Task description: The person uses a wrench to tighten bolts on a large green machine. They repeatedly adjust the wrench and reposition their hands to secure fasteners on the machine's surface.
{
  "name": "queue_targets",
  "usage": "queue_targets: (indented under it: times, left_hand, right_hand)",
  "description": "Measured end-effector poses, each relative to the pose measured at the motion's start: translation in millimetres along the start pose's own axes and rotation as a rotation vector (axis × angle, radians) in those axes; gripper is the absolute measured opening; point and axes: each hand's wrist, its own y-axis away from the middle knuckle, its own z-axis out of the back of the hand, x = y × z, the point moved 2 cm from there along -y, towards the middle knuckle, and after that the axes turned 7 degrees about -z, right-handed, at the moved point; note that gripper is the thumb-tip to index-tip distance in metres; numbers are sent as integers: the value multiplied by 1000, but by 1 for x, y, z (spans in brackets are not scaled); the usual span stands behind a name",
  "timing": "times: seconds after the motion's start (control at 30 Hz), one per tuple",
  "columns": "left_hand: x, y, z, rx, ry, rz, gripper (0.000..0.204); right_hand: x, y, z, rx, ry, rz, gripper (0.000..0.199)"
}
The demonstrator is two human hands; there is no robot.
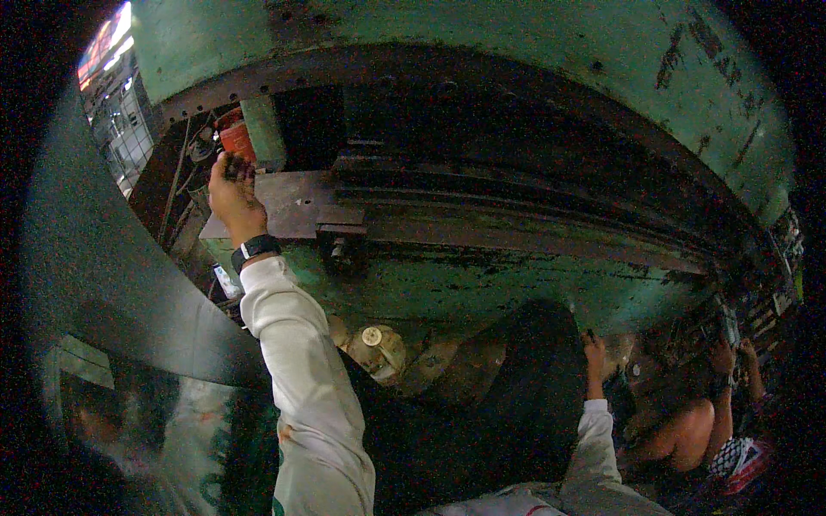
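My left hand (234, 196) reaches out over the left end of a green machine, a dark band on its wrist. Its fingers are curled in and blackened with grime; whatever they close on, if anything, I cannot make out. Just beyond the fingertips is a red object (236, 139), beside a green upright block (263, 133). Below and right of this hand lies a flat metal plate (297, 202) with a bolted clamp-like block (340, 245) at its edge. Low on the right, my right hand (594, 361) rests beside my dark-trousered knee (542, 370), fingers loosely extended, with nothing visible in it.
A long dark machine bed (516, 228) runs rightward under a green overhead beam (482, 26). At left stands a curved grey metal surface (112, 232). A pale round container (379, 348) sits below the machine. Another person (688, 430) crouches at the right, arms toward cluttered parts.
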Motion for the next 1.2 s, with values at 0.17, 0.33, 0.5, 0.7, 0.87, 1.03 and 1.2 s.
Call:
queue_targets:
  times: [0.17,0.33,0.5,0.7,0.87,1.03,1.2]
  left_hand:
    - [7,-2,-4,93,9,14,21]
    - [6,-7,11,-19,98,11,20]
    - [3,-14,24,-215,-241,-229,21]
    - [25,-23,49,-207,-454,-553,17]
    - [31,-16,49,-205,-539,-620,15]
    - [23,-13,54,-196,-597,-679,14]
    - [18,-7,46,-214,-631,-692,14]
  right_hand:
    - [-33,-12,-5,120,-406,109,70]
    - [-23,-8,8,18,-31,35,67]
    - [8,5,30,-20,78,-5,59]
    - [22,19,50,-29,158,-18,51]
    - [35,30,65,-30,215,-19,45]
    - [28,33,60,-61,216,-36,42]
    - [2,16,47,-122,201,-40,42]
